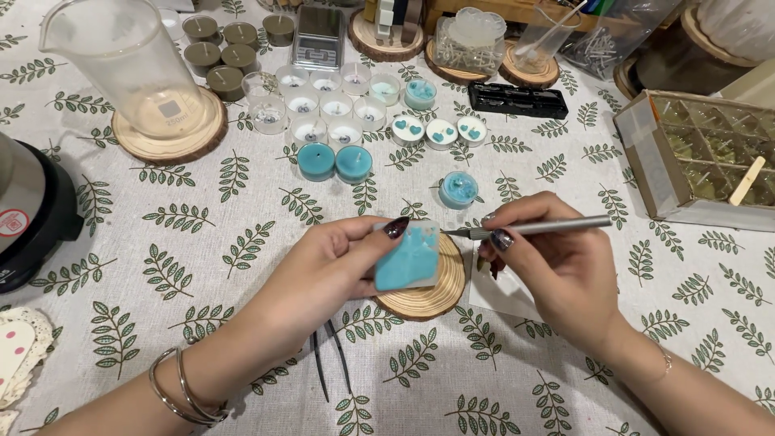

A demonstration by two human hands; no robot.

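Note:
My left hand point(327, 270) holds a small clear mould filled with turquoise wax point(408, 257), tilted up above a round wooden coaster point(432, 295). My right hand point(553, 266) grips a slim metal craft knife point(537, 228) like a pen. Its blade tip touches the mould's upper right edge. Both hands hover over the leaf-print tablecloth point(202, 242) near the table's middle.
Black tweezers point(331, 363) lie below the coaster. Several tealight cups, white and turquoise point(331, 161), stand behind, with a lone turquoise candle point(458, 190). A clear beaker point(133, 60) on a wood slice is far left, a black pot point(32, 210) at the left edge, a divided box point(702, 153) right.

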